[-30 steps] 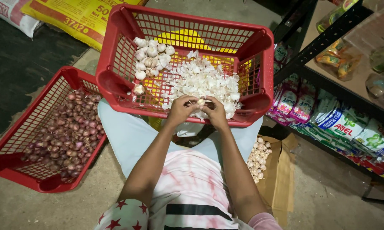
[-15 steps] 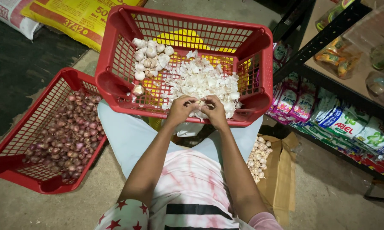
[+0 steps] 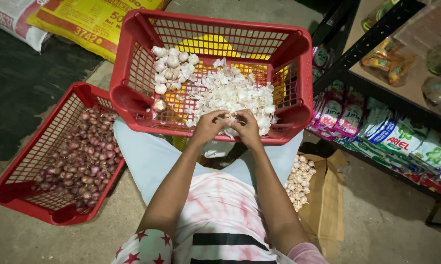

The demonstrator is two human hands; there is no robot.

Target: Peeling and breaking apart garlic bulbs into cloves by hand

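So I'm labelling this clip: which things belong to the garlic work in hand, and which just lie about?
In the work:
left hand and right hand, together on a garlic piece
red basket
garlic skins
whole bulbs
box of garlic

Lying about:
basket of shallots
yellow sack
shelf packets

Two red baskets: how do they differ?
The front basket sits raised by the person's knees and holds white garlic and loose skins; the side basket lies on the floor, filled with purple shallots. Both are red plastic mesh.
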